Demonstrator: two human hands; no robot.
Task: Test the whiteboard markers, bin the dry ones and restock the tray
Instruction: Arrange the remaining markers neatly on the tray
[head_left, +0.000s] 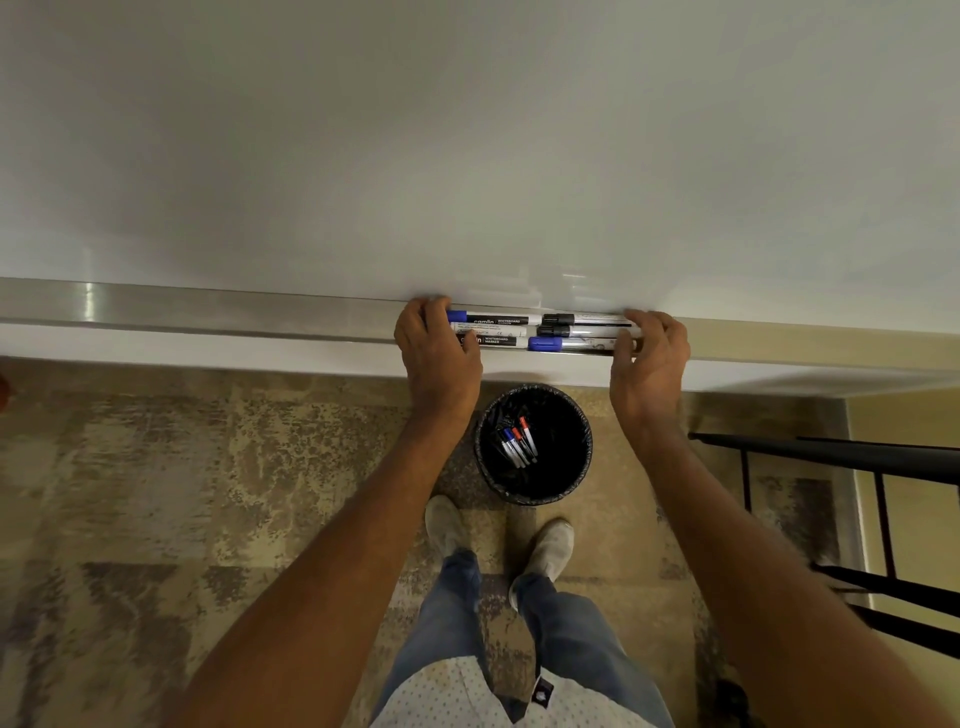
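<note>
Several whiteboard markers (519, 331) with blue and black caps lie side by side in two end-to-end rows on the metal tray (208, 312) under the whiteboard (467, 156). My left hand (439, 358) rests against the left ends of the markers, fingers curled around them. At the right ends my right hand (649, 364) touches the markers with bent fingers. Below the tray stands a black bin (535, 444) holding several markers with red and blue caps.
The bin stands on patterned carpet (208, 467) just in front of my shoes (545, 545). A black metal frame (857, 457) juts in from the right. A white ledge (156, 345) runs below the tray.
</note>
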